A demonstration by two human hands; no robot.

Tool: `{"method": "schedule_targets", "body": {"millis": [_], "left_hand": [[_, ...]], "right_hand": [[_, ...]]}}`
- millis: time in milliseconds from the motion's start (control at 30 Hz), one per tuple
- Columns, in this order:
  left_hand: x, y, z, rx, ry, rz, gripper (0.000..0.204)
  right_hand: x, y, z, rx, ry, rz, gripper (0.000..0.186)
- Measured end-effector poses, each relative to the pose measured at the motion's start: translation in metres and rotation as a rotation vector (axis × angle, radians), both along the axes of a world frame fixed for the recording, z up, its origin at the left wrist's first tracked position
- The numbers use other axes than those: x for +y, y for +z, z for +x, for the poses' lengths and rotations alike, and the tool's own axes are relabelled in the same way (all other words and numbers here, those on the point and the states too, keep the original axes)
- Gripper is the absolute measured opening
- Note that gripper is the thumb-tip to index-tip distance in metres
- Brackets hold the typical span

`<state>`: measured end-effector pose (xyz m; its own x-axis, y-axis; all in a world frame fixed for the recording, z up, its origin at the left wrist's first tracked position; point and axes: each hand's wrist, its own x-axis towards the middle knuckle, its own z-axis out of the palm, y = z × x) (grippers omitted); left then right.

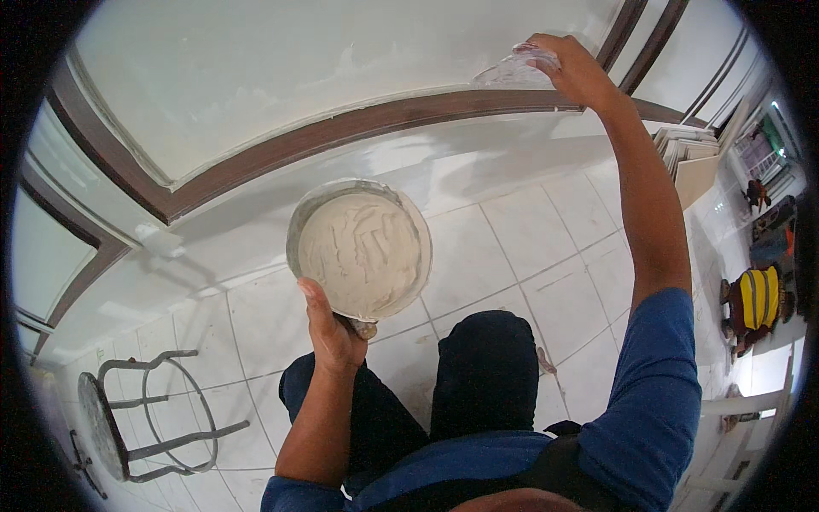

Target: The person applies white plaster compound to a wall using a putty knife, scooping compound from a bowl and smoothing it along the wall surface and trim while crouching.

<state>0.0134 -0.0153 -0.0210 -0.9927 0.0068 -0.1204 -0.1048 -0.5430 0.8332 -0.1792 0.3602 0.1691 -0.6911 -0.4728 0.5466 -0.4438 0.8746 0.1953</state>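
My left hand (334, 337) supports a round bowl (298, 230) from its near side, thumb up by the rim and the other fingers mostly hidden underneath. Thick off-white paste (367, 252) with ridged marks fills much of it. Farther off to the right, my right hand (580, 72) is closed on a flat scraper (516, 70) smeared with white paste. The scraper lies against the pale wall panel (299, 60), just above its brown wooden trim (375, 121). Faint streaks show on the panel.
A round-seated metal stool (104, 427) stands at the left on the white tiled floor (478, 243). Several boards (695, 166) lean by the wall at the right. Beyond them is a person in a yellow vest (759, 294). White furniture (746, 405) stands at the lower right.
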Motion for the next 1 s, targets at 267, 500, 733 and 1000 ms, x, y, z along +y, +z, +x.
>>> {"method": "schedule_targets", "body": {"millis": [267, 500, 733, 1000], "left_hand": [[0.002, -0.001, -0.003, 0.062, 0.085, 0.031, 0.094], [0.0, -0.005, -0.004, 0.082, 0.05, 0.063, 0.092], [0.007, 0.001, -0.005, 0.048, 0.137, 0.092, 0.088], [-0.004, 0.002, -0.001, 0.029, -0.033, 0.021, 0.099]], "right_hand": [[-0.012, 0.005, -0.018, -0.229, -0.104, -0.054, 0.028], [-0.02, 0.008, -0.016, -0.234, -0.207, -0.027, 0.034], [-0.016, 0.011, -0.031, -0.203, -0.146, 0.03, 0.034], [0.039, 0.01, -0.054, -0.148, -0.14, 0.008, 0.032]]}}
